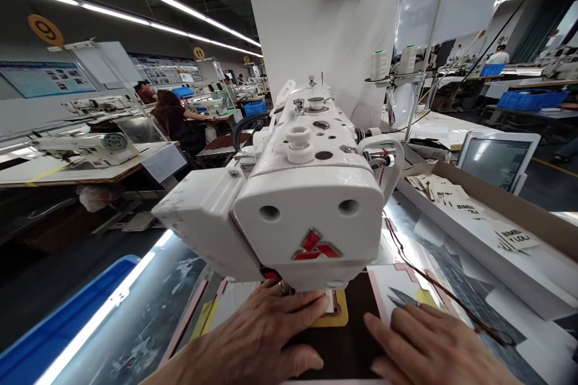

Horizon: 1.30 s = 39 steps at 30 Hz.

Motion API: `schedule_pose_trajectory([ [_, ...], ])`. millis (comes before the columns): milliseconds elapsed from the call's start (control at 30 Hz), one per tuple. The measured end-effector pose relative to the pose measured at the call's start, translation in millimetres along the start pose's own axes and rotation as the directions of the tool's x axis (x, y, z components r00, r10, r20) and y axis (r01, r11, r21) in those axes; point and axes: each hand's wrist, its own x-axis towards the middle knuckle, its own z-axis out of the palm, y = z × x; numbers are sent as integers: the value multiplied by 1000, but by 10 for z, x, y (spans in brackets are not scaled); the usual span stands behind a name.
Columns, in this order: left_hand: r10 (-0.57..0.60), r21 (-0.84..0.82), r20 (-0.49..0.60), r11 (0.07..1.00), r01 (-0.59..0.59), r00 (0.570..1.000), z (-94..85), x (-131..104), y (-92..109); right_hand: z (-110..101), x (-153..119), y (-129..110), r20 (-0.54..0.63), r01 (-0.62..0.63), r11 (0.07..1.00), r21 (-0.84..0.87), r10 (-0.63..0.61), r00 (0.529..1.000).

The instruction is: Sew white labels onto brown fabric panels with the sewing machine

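Observation:
A white sewing machine head [311, 210] with a red three-part emblem fills the middle of the view. Below it lies a dark brown panel [347, 349], on which a yellow frame-shaped piece [341, 316] with a white label inside is partly visible. My left hand [275, 325] rests flat over the panel, fingers stretched toward the needle area, fingertips beside the yellow piece. The needle itself is hidden behind the head. Scissors [404, 298] with grey blades jut from my right hand [433, 337], which is curled around them; its index finger reaches to the panel's right edge.
On the right stands a long cardboard box [478, 234] of printed labels, with a tablet-like screen [499, 159] behind it. A dark red cord [433, 280] runs over the table. A blue bin [90, 313] is at lower left. Another person [174, 120] sits at machines farther back.

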Motion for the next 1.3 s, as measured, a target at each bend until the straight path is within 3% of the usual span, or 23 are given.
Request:
schedule_pose_trajectory([
  [167, 9, -4, -24, 1000, -9, 1000, 3, -4, 12, -98, -177, 119, -22, -105, 993, 61, 107, 994],
  [367, 11, 35, -26, 999, -10, 1000, -12, 17, 31, -70, -122, 122, -29, -108, 992, 58, 110, 993],
  [667, 47, 116, -12, 992, -46, 999, 94, -43, -14, -79, -199, 109, 72, -134, 988, 83, 128, 989],
  [800, 44, 107, -71, 994, -36, 996, 95, -9, -28, -63, -231, 124, 73, -145, 986, 81, 140, 988],
  [967, 12, 102, -130, 995, 1, 991, 106, 19, -63, -12, -260, 154, 50, -154, 986, 58, 151, 987],
  [1167, -131, 23, -31, 991, 132, 991, 49, 123, -54, -22, -229, 180, 71, -153, 988, 16, 151, 986],
  [1300, -154, -22, -15, 988, 154, 988, 13, 137, -34, -56, -205, 171, 59, -151, 988, 11, 150, 987],
])
